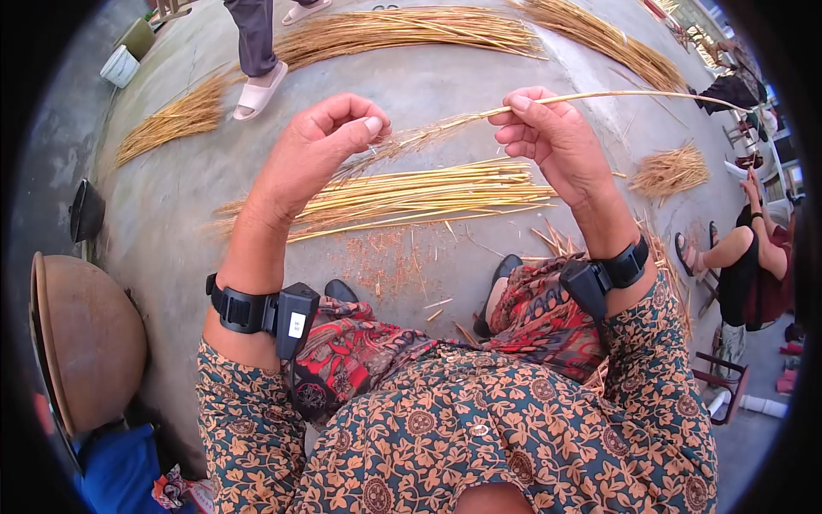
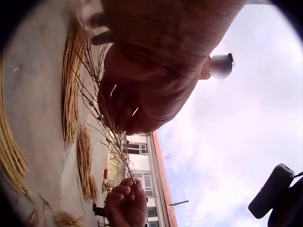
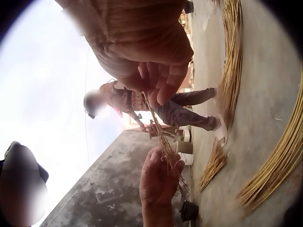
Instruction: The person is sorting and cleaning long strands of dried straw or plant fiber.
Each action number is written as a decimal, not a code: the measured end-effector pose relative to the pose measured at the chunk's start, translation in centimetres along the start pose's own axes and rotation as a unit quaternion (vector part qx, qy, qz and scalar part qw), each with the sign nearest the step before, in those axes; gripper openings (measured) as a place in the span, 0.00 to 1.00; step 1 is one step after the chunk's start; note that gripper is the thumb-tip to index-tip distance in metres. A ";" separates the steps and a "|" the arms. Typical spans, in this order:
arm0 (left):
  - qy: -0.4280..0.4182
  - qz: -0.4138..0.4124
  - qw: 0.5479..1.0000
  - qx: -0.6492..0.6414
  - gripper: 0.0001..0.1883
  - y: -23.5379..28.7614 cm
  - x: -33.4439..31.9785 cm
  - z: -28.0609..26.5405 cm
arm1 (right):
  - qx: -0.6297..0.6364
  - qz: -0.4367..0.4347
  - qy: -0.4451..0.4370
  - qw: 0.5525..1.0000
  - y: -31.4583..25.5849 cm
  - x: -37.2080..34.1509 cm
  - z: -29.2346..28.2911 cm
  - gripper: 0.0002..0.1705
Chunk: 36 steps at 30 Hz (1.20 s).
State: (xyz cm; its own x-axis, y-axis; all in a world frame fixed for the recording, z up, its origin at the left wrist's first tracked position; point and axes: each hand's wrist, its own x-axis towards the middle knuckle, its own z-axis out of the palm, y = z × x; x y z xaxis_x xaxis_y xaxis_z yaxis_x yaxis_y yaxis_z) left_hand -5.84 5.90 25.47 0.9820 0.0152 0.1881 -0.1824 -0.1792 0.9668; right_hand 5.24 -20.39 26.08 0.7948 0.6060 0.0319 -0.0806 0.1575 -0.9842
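Observation:
A long pale stalk with a bushy, twiggy end stretches between the hands. My right hand pinches it between thumb and fingers near the start of the twigs, its bare length arching off to the right. My left hand is at the twiggy end, thumb and fingers bent in around the fine tips. In the left wrist view the twigs run beside the left hand to the right hand. The right wrist view shows the left hand against the twigs.
A bundle of stalks lies on the concrete below the hands, with more bundles farther off. A person in light slippers stands ahead; another sits at the right. A large clay basin stands at the left.

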 end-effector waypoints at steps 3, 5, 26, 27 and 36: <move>0.040 0.075 0.987 0.139 0.06 1.1 -0.3 1.2 | -0.002 -0.003 0.006 1.000 0.2 -0.1 -0.4 0.12; 0.050 0.129 0.961 0.241 0.05 1.3 -0.2 1.7 | -0.001 -0.007 0.011 1.000 0.1 -0.1 -0.4 0.12; 0.150 0.022 0.931 0.333 0.07 -0.1 1.0 3.1 | -0.071 -0.078 0.003 0.994 0.0 -0.5 1.4 0.12; 0.168 0.003 0.918 0.359 0.07 -0.1 1.1 2.8 | -0.064 -0.085 0.019 0.994 -0.1 -0.5 1.2 0.12; 0.116 0.024 0.993 -0.005 0.10 0.7 0.5 -1.2 | -0.028 -0.085 0.034 0.995 -0.2 -0.7 0.2 0.12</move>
State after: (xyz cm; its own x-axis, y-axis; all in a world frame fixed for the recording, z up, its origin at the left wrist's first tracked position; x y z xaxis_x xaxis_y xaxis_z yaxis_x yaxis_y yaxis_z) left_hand -5.51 6.93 26.44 0.9350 0.2323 0.2680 -0.2306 -0.1760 0.9570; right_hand 4.61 -20.65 26.33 0.8327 0.5203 0.1893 0.0906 0.2093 -0.9737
